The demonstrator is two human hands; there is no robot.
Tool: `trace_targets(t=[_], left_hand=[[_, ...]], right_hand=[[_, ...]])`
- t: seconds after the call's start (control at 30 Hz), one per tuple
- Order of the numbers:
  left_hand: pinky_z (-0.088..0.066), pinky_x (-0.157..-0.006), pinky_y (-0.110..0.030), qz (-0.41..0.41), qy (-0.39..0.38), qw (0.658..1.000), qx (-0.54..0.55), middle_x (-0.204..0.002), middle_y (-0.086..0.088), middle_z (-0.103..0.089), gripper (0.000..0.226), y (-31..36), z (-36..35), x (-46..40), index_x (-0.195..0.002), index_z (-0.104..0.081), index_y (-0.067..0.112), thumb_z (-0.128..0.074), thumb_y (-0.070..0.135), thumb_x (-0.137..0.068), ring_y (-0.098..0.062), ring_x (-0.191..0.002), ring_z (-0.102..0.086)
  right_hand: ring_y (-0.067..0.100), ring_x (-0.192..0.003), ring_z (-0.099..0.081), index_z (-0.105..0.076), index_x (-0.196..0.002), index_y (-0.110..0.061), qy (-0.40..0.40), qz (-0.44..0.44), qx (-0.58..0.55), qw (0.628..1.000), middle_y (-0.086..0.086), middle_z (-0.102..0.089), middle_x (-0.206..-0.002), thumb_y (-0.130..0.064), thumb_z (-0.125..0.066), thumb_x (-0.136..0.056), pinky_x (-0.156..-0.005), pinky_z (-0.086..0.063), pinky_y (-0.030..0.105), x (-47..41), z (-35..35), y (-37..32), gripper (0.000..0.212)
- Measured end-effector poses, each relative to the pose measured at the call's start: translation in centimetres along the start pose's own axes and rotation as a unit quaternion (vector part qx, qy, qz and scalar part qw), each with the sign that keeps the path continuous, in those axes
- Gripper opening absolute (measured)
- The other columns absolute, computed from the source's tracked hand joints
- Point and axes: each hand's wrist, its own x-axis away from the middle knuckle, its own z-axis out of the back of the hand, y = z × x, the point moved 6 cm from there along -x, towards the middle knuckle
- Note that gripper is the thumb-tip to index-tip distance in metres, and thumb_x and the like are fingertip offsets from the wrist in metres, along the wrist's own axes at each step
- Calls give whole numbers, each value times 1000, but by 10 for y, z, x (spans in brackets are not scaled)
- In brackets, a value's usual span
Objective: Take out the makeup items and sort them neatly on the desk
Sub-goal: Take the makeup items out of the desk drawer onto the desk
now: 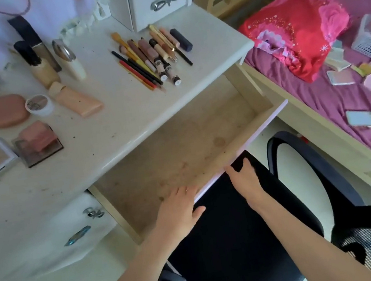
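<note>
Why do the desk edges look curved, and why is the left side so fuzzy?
Head view: the wide-angle lens bends the desk edge and the open drawer front; the lower-left cabinet handles are smeared with blur, while the pencils look sharper; soft daylight, faint shadows, no harsh glare. Both hands, left hand and right hand, are fairly clear.

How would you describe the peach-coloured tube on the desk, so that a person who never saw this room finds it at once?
Start at the white desk, above the open drawer whose front both hands touch. On the desk's left half, between the bundle of pencils and brushes and the round white jar, lies the peach tube. It alone lies flat and slanted; the bottles behind it stand upright.
</note>
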Motion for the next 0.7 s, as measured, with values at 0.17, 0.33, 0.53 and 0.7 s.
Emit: trace_targets(t=[0.17,0.33,0.53,0.7], left_hand=[[-46,-72,-28,23,19,999,42,-117,2,-50,44,1,-9,4,-138,-32,23,-44,20,-96,-17,-96,-55],[-42,-66,-25,2,42,999,35,-109,2,-54,44,1,-8,3,-137,-35,22,-43,16,-94,-15,-90,-54],[-44,-67,-24,-8,41,999,25,-106,2,-55,42,2,0,4,-136,-36,22,-41,17,-94,-14,-87,-54],[-42,-63,-24,-26,54,997,40,-85,6,-43,42,-3,25,6,-134,-39,23,-42,18,-92,-13,-72,-44]], right_hand=[[26,-135,-35,-34,-141,-10,-141,-106,-298,938,8,-39,-144,-20,-39,-100,-115,-23,43,2,-29,11,42],[30,-133,-37,-46,-125,-13,-142,-112,-359,916,10,-42,-140,-25,-39,-101,-114,-24,48,2,-29,15,27],[27,-113,-52,-57,-105,-15,-127,-114,-392,904,5,-58,-111,-25,-45,-98,-105,-37,50,6,-26,15,17],[20,-103,-60,-62,-104,-18,-108,-72,-386,913,4,-61,-111,-25,-51,-95,-97,-45,44,13,-19,7,16]])
